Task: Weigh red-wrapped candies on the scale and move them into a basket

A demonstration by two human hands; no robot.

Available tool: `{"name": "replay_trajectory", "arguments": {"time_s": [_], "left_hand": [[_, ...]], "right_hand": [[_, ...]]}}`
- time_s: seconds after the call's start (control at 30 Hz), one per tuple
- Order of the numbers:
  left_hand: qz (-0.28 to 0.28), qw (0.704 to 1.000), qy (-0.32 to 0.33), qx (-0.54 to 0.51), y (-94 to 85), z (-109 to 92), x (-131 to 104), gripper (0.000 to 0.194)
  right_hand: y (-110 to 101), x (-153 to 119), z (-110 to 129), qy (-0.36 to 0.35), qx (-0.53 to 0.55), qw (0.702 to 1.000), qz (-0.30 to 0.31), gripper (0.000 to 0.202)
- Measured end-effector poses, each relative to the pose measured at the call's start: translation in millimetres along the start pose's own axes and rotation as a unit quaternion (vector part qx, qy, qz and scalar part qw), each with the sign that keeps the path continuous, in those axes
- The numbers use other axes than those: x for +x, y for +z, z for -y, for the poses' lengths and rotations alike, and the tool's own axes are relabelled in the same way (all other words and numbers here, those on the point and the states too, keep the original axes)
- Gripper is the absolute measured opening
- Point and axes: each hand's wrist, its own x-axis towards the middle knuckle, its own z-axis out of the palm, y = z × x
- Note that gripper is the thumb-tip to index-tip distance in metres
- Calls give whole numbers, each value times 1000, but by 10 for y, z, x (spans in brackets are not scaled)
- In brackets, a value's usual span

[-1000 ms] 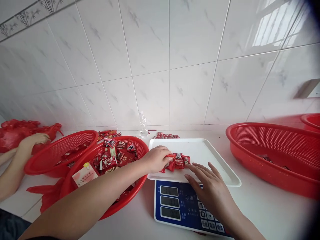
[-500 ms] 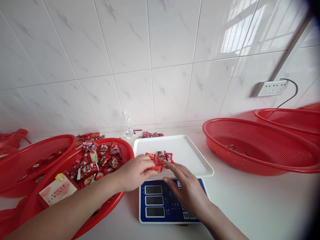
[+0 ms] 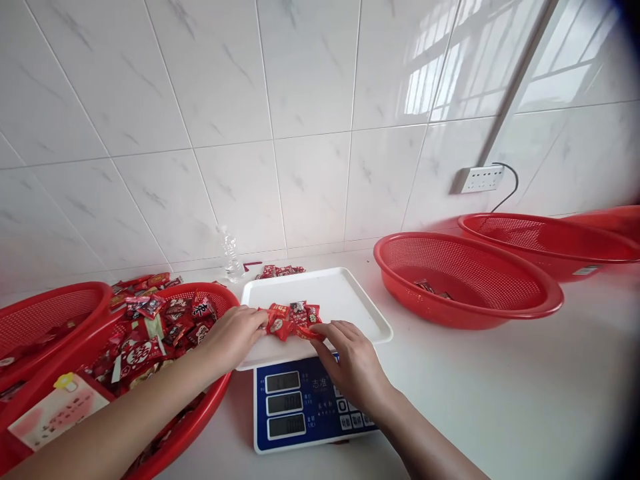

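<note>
Several red wrapped candies lie in a small cluster on the white tray of a blue-fronted digital scale. My left hand is at the cluster's left side, fingers closed on the edge of a red wrapped candy. From the right, my right hand pinches another red wrapped candy between thumb and fingers, low over the tray. Part of the scale's keypad is covered by my right hand. Left of the scale, a red basket holds many wrapped candies and a card with a yellow clip.
A second red basket with candies stands at far left. On the right, a red basket holds a few packets, with another red basket behind it. A clear bottle and loose packets are by the tiled wall.
My view has turned right. My hands have moved apart: the left has shifted to the left side of the candies, while the right has closed on a red wrapped candy.
</note>
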Motion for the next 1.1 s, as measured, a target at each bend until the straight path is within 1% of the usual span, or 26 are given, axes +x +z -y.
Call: {"name": "replay_trajectory", "arguments": {"time_s": [0.07,0.17,0.23,0.27,0.3,0.37,0.4,0.47,0.53,0.57,0.63,0.7,0.8,0.87,0.93,1.03,1.1], "left_hand": [[-17,1000,-3,9,26,-6,70,18],[-76,997,-6,-6,92,-46,185,20],[-105,994,28,-30,143,-106,255,26],[-104,992,54,-43,168,-145,286,32],[-89,991,79,-53,193,-188,314,38],[-38,990,122,-61,235,-271,362,49],[-13,988,138,-64,251,-307,381,51],[19,984,156,-79,271,-353,405,47],[26,981,160,-103,273,-362,404,34],[26,981,157,-113,267,-353,391,29],[26,982,147,-120,248,-315,334,25],[21,984,133,-118,229,-256,243,25],[-11,986,108,-124,216,-132,80,28],[-37,988,78,-130,223,-27,-11,35],[-48,990,51,-124,244,78,-76,36],[-61,991,38,-110,299,194,-136,39],[-66,991,35,-107,338,233,-160,42]], "right_hand": [[4,4,2,-4,1,1000,-1,13],[-3,13,13,-11,13,1000,-2,13],[-21,19,30,-27,28,999,-2,13],[-33,21,40,-39,37,999,-1,14],[-47,23,51,-49,46,998,0,16],[-75,26,67,-62,60,996,-1,18],[-86,26,70,-62,64,996,-5,18],[-100,25,63,-52,64,996,-18,17],[-101,25,43,-39,58,997,-27,15],[-98,26,32,-32,53,998,-30,15],[-89,32,14,-23,43,998,-34,14],[-78,41,8,-15,29,999,-36,14],[-45,48,9,-8,-2,999,-33,14],[-3,43,4,-7,-31,999,-19,15],[47,27,0,-13,-55,998,9,17],[85,-2,18,-15,-62,997,47,21],[51,-1,34,-5,-44,998,47,23]]}}
